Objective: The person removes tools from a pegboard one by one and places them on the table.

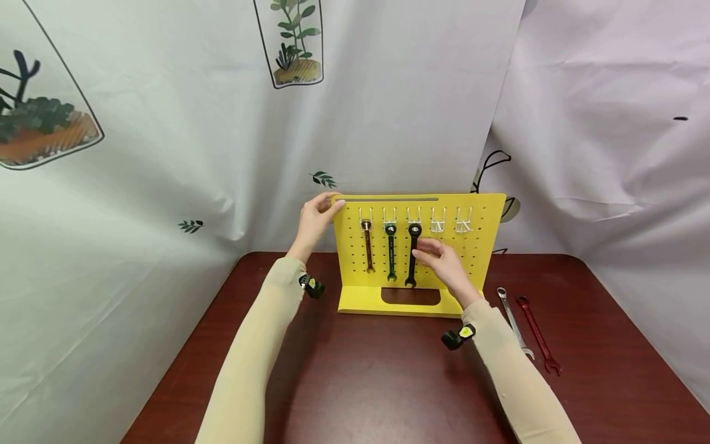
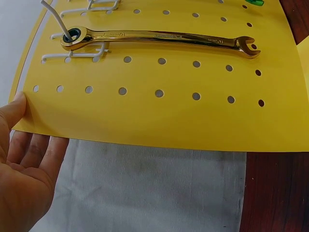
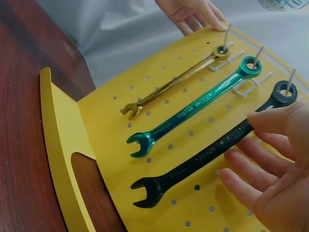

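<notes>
Smooth yellow pegboard (image 2: 159, 118), thin and rigid, punched with rows of round holes, folded at the foot into a flat base with a rounded cutout. On white wire hooks (image 1: 438, 227), 3 combination wrenches side by side: glossy gold wrench (image 2: 159, 37), metallic green wrench (image 3: 198, 108) and dark, duller black wrench (image 3: 207, 153), each with a ring at 1 end, a 2-pronged fork at the other and raised lettering along the shank. Black wrench on the 3rd hook from the left, ring up, fork down, long axis nearly upright along the panel. At its shank, right hand (image 1: 442, 264), thumb touching, fingers apart and relaxed; cannot tell whether any touch behind. In left hand (image 1: 317, 219), upper left edge of the panel, clamped between thumb in front and fingers behind. Strips of perforated panel between neighbouring wrenches; 2 more hooks to the right. Reddish-brown counter (image 1: 360, 370) stretching before the base; to its right, silver wrench (image 1: 516, 323) and red wrench (image 1: 537, 333), slanting, rings toward the creased white fabric (image 1: 388, 123) behind.
</notes>
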The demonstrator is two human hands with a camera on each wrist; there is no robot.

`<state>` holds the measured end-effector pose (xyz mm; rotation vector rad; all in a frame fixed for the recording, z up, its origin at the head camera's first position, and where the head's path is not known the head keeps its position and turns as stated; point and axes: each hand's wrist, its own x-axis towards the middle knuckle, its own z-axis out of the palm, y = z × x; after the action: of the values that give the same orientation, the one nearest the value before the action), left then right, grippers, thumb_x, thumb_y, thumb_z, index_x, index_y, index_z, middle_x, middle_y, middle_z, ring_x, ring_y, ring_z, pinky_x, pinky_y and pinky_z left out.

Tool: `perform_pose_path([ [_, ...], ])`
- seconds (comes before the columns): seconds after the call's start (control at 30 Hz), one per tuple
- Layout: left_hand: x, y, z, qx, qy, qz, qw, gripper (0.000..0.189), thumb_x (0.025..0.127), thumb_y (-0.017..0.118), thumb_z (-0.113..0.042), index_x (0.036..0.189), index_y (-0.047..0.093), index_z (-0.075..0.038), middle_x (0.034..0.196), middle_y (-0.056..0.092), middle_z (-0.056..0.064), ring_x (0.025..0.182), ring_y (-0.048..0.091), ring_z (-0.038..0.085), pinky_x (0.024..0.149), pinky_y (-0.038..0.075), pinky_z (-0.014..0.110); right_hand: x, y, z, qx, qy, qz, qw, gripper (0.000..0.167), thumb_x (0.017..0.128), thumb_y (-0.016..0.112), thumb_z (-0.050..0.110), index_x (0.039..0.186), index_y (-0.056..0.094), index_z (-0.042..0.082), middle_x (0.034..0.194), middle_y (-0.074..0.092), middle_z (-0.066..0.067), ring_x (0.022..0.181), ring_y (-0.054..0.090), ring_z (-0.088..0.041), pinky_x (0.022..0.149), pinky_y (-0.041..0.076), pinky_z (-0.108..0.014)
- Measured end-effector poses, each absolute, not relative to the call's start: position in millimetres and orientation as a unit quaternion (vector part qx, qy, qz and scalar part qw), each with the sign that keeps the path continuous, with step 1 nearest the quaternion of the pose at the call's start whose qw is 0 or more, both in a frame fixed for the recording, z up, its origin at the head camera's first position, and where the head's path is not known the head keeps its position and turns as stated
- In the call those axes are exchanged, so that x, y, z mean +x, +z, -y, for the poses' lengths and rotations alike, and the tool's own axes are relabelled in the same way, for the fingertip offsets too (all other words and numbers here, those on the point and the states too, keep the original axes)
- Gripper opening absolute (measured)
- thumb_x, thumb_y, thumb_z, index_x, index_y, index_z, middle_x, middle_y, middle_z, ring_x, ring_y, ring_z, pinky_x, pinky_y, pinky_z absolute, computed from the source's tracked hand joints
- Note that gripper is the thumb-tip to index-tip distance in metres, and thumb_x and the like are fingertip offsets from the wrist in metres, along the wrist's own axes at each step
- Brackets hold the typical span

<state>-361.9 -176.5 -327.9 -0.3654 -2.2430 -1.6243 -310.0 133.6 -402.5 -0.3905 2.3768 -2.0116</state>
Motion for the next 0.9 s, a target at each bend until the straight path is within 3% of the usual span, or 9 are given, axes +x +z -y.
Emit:
perform_pose_path([
  [0.2, -361.3, -329.1, 176.9, -0.128, -0.575, 0.790, 0.172, 0.040, 0.093, 0.072, -0.042, 0.126, 0.071, -0.018, 0.106, 0.073, 0.010, 0.094, 0.069, 0.023, 0.085, 0.059, 0.040, -310.7, -404.6, -127.9, -0.112, -0.652, -0.750, 0.009, 0.061, 0.100, 0.066, 0.027, 0.149, 0.043, -0.004, 0.144, 0.049, -0.027, 0.129, 0.052, -0.040, 0.105, 0.048, -0.048],
  [0.37, -361.6, -328.5, 176.5, -0.129, -0.571, 0.792, 0.177, 0.042, 0.093, 0.072, -0.043, 0.126, 0.070, -0.018, 0.106, 0.073, 0.010, 0.096, 0.068, 0.022, 0.085, 0.059, 0.040, -310.7, -406.4, -124.2, -0.115, -0.652, -0.749, 0.000, 0.056, 0.101, 0.066, 0.028, 0.145, 0.049, -0.003, 0.139, 0.055, -0.025, 0.127, 0.055, -0.038, 0.104, 0.049, -0.047],
  [0.7, -361.5, -328.0, 175.9, -0.132, -0.571, 0.790, 0.181, 0.043, 0.093, 0.072, -0.044, 0.127, 0.070, -0.017, 0.105, 0.073, 0.009, 0.096, 0.068, 0.021, 0.085, 0.059, 0.039, -309.5, -405.7, -122.7, -0.126, -0.661, -0.739, 0.000, 0.046, 0.104, 0.061, 0.021, 0.141, 0.053, -0.005, 0.136, 0.058, -0.026, 0.127, 0.056, -0.038, 0.105, 0.048, -0.048],
  [0.9, -357.0, -323.5, 174.4, -0.130, -0.576, 0.789, 0.170, 0.042, 0.095, 0.072, -0.037, 0.130, 0.068, -0.013, 0.109, 0.072, 0.017, 0.101, 0.067, 0.030, 0.088, 0.058, 0.044, -291.4, -384.6, -120.1, -0.127, -0.647, -0.752, 0.004, 0.042, 0.105, 0.056, 0.013, 0.139, 0.050, -0.011, 0.135, 0.056, -0.030, 0.127, 0.054, -0.042, 0.105, 0.047, -0.052],
])
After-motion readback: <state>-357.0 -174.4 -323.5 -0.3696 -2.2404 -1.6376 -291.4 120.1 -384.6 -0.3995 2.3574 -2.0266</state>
